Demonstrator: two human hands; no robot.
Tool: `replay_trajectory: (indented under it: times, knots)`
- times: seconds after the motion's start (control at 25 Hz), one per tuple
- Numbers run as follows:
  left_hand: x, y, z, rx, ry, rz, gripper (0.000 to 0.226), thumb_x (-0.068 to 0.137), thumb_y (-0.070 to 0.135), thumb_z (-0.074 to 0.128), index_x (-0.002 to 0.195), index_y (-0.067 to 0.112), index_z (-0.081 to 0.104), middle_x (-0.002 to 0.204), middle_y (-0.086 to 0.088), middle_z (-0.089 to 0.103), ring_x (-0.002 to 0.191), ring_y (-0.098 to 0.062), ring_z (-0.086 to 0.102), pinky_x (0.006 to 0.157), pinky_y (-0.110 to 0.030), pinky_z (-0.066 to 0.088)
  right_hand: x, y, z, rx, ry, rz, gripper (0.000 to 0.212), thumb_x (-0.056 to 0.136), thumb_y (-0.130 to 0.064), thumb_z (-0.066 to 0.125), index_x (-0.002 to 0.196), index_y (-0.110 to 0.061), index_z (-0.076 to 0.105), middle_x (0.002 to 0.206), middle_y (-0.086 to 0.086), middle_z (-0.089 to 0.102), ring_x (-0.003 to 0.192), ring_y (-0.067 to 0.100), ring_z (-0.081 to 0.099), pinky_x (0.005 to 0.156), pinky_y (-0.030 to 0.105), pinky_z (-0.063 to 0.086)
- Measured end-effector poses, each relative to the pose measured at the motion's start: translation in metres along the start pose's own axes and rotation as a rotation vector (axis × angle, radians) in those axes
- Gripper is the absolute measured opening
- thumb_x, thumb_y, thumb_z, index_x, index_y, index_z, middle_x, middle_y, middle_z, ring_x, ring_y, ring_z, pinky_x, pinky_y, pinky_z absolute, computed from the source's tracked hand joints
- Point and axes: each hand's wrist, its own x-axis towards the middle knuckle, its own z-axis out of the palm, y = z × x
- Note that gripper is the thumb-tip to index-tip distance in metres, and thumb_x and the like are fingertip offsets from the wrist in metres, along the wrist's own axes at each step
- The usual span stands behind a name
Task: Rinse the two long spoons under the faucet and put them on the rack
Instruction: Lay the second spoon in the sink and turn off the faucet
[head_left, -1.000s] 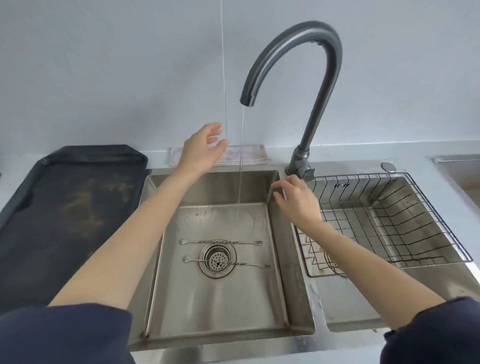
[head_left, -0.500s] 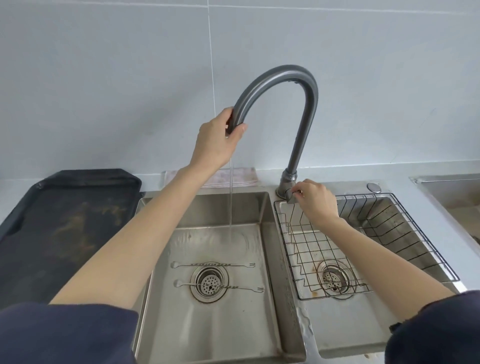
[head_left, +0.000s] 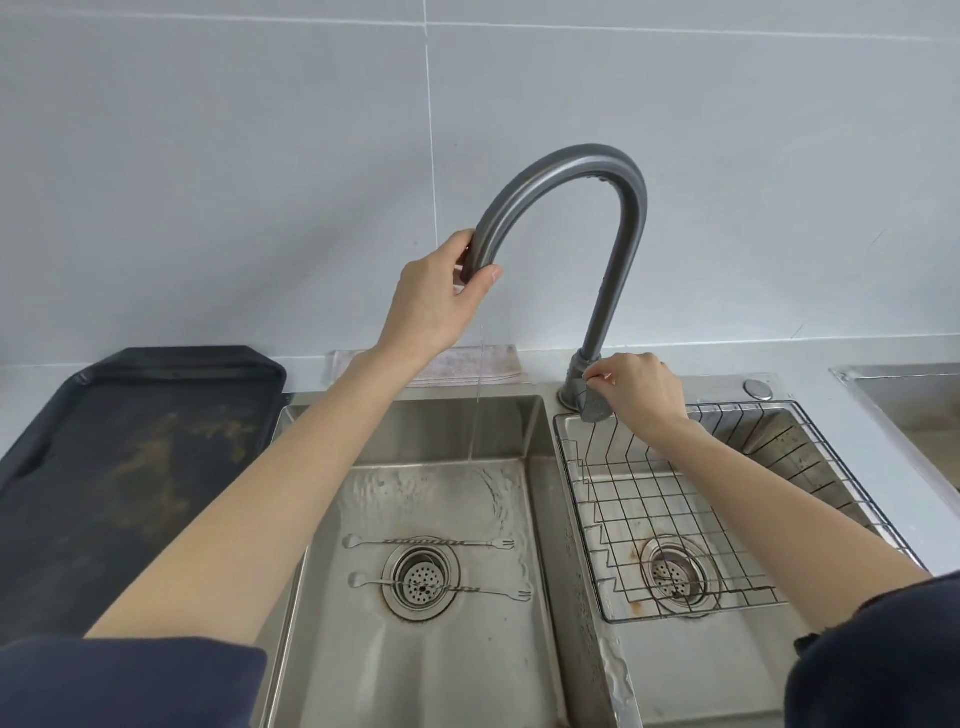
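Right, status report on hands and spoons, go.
Left hand gripping grey curved faucet spout; right hand on its handle. Thin stream running. Two long twisted metal spoons flat by left basin drain, untouched. Wire rack bare.

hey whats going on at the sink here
A person is setting up the faucet: the left hand grips the spout end, the right hand is on the lever at its base. A thin stream falls into the left basin. The two long spoons lie untouched by the drain; the wire rack in the right basin holds nothing.
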Motion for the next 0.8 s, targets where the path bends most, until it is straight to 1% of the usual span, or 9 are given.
replay_trajectory:
  times: [0.2,0.32,0.4,0.52,0.6,0.64,0.72,0.76,0.8]
  knots:
    - [0.002,-0.004,0.002,-0.014,0.013,-0.014,0.031,0.09,0.024,0.053,0.117,0.011,0.054,0.093,-0.002,0.066,0.084,-0.015,0.058,0.063,0.004,0.037,0.0,-0.002,0.002,-0.012,0.0,-0.012,0.026,0.09,-0.014,0.048,0.102,-0.019,0.07,0.111,0.013,0.067,0.102,0.038,0.058,0.08,0.038,0.048]
    - [0.0,-0.003,0.0,-0.026,-0.003,-0.006,0.034,0.09,0.023,0.053,0.122,0.013,0.052,0.096,-0.001,0.064,0.083,-0.013,0.057,0.063,0.005,0.036,0.001,-0.005,0.007,-0.049,0.02,-0.084,0.027,0.091,-0.01,0.047,0.107,-0.015,0.067,0.116,0.011,0.065,0.109,0.035,0.055,0.09,0.039,0.043]
    - [-0.003,-0.005,-0.002,-0.036,-0.007,-0.001,0.039,0.09,0.021,0.054,0.128,0.017,0.049,0.105,-0.002,0.065,0.086,-0.01,0.056,0.069,-0.002,0.041,-0.002,-0.01,0.016,-0.112,0.051,-0.229,0.027,0.091,-0.007,0.047,0.11,-0.013,0.065,0.118,0.009,0.066,0.115,0.03,0.052,0.101,0.037,0.034]
    - [-0.014,-0.016,0.0,-0.02,-0.044,-0.008,0.046,0.09,0.019,0.054,0.134,0.017,0.041,0.119,-0.005,0.064,0.098,-0.015,0.06,0.09,-0.024,0.046,-0.009,-0.018,0.034,-0.174,0.006,-0.36,0.027,0.091,-0.009,0.049,0.114,-0.012,0.063,0.117,0.008,0.066,0.118,0.027,0.053,0.108,0.036,0.028]
    - [-0.024,-0.035,0.003,-0.008,-0.092,-0.053,0.048,0.09,0.018,0.054,0.136,0.016,0.039,0.122,-0.006,0.062,0.105,-0.018,0.06,0.096,-0.028,0.043,-0.019,-0.028,0.048,-0.189,-0.034,-0.393,0.026,0.084,-0.006,0.058,0.108,-0.012,0.067,0.109,0.009,0.07,0.11,0.029,0.059,0.106,0.038,0.034]
    - [-0.028,-0.046,0.004,-0.002,-0.115,-0.085,0.049,0.09,0.018,0.054,0.136,0.016,0.039,0.124,-0.006,0.061,0.108,-0.018,0.06,0.096,-0.027,0.041,-0.023,-0.032,0.058,-0.178,-0.026,-0.416,0.024,0.075,-0.004,0.067,0.098,-0.012,0.071,0.097,0.009,0.073,0.099,0.029,0.065,0.101,0.039,0.042]
    - [-0.039,-0.071,0.009,0.028,-0.161,-0.147,0.048,0.089,0.018,0.055,0.135,0.014,0.04,0.125,-0.006,0.061,0.11,-0.019,0.059,0.095,-0.026,0.039,-0.03,-0.037,0.078,-0.177,-0.053,-0.461,0.025,0.055,-0.002,0.079,0.076,-0.015,0.074,0.071,0.004,0.074,0.073,0.026,0.071,0.083,0.038,0.055]
    - [-0.046,-0.085,0.013,0.054,-0.186,-0.174,0.047,0.088,0.018,0.056,0.133,0.013,0.042,0.126,-0.007,0.061,0.112,-0.019,0.058,0.096,-0.026,0.039,-0.033,-0.04,0.088,-0.171,-0.077,-0.473,0.025,0.056,-0.002,0.079,0.076,-0.014,0.074,0.07,0.004,0.073,0.071,0.027,0.071,0.079,0.036,0.056]
    - [-0.053,-0.099,0.018,0.085,-0.216,-0.198,0.047,0.088,0.019,0.057,0.132,0.012,0.044,0.126,-0.008,0.06,0.113,-0.02,0.058,0.097,-0.027,0.039,-0.037,-0.044,0.095,-0.149,-0.139,-0.467,0.023,0.065,-0.002,0.073,0.085,-0.012,0.073,0.08,0.007,0.073,0.08,0.029,0.069,0.082,0.037,0.054]
